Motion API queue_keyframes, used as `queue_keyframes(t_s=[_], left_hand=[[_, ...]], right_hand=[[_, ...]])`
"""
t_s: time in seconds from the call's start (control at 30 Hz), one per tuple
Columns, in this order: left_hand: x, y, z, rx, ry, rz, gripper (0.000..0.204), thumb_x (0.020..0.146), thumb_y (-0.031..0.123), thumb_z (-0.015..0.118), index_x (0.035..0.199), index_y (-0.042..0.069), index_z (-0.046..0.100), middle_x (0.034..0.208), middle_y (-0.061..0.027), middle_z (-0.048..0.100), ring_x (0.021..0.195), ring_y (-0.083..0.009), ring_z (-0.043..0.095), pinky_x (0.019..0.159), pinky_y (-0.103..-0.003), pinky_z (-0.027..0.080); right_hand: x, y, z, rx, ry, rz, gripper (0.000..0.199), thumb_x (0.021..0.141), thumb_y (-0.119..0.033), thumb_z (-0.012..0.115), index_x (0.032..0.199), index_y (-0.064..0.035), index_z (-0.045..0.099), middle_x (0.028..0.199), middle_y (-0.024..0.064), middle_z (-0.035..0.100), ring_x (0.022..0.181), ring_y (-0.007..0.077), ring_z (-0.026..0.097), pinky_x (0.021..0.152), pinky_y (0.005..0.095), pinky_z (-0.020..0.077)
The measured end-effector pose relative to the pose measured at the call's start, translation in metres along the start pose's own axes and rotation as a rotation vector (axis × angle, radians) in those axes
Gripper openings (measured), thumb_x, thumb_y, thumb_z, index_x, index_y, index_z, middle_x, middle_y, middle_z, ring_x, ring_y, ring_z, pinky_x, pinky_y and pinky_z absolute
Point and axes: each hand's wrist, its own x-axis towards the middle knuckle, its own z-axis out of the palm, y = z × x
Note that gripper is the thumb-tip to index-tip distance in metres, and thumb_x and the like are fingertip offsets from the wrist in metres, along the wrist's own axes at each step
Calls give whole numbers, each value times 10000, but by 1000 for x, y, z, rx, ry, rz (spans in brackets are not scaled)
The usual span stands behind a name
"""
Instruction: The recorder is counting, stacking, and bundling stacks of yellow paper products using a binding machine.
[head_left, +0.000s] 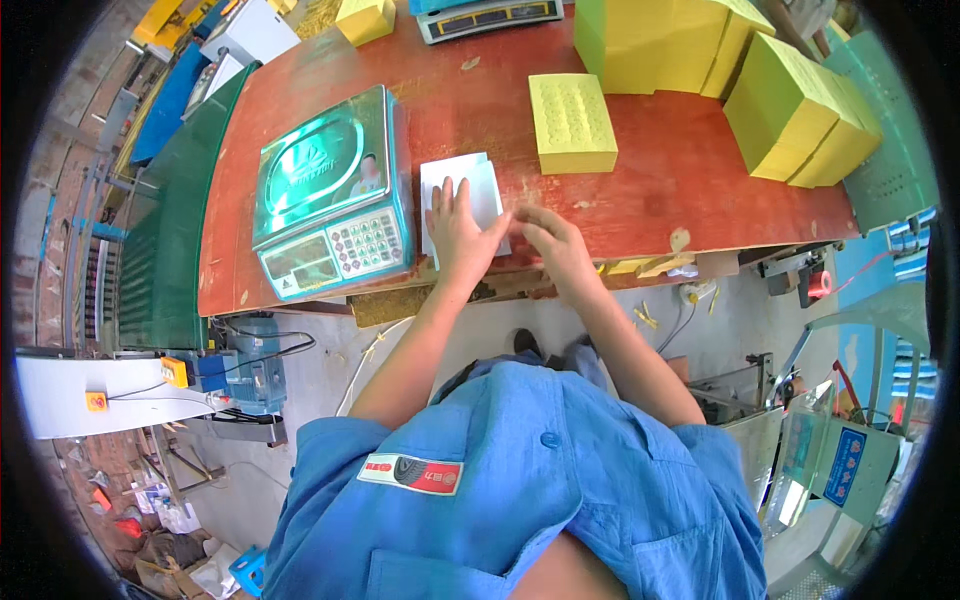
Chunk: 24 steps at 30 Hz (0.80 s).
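We press our left hand flat, fingers spread, on the white sheets lying on the surface beside the scale. Our right hand pinches their lower right edge. We judge the sheets are only being squared up; the yellow stacks sit untouched.

Bare red table right of white sheets, scale close left, yellow stack just behind.

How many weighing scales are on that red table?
2: a teal scale left of the hands, and another scale at the table's far edge, partly cut off. Others may be hidden.
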Motion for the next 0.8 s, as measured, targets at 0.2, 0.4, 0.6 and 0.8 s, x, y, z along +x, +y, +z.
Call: queue_keyframes(t_s=[0.2,0.4,0.6,0.8], left_hand=[[0,-15,-9,-249,47,26,658,781,256,758,1312,-20,484,1451,-245,371,1360,-417,318,1114,-511,278],[3,-15,-11,-286,49,16,542,774,196,762,1217,-15,532,1417,-248,411,1311,-409,380,1090,-464,328],[5,-16,-15,-474,41,-31,474,807,165,739,1197,-8,534,1392,-235,447,1292,-371,425,1078,-434,351],[7,-22,-21,-629,-9,-107,419,825,155,732,1170,-9,561,1401,-219,460,1305,-332,441,1088,-406,344]], right_hand=[[38,2,9,273,-39,137,353,960,-118,484,1261,53,555,1135,122,638,922,163,623,790,305,509],[59,-2,13,341,-82,209,319,939,-106,500,1200,51,594,981,94,649,765,149,623,671,277,516],[72,-3,19,358,-180,320,223,932,-95,533,1096,-1,651,871,63,654,727,117,602,665,256,508],[77,3,21,380,-225,232,200,927,-92,534,1076,-15,641,931,47,656,843,116,611,771,271,495]])
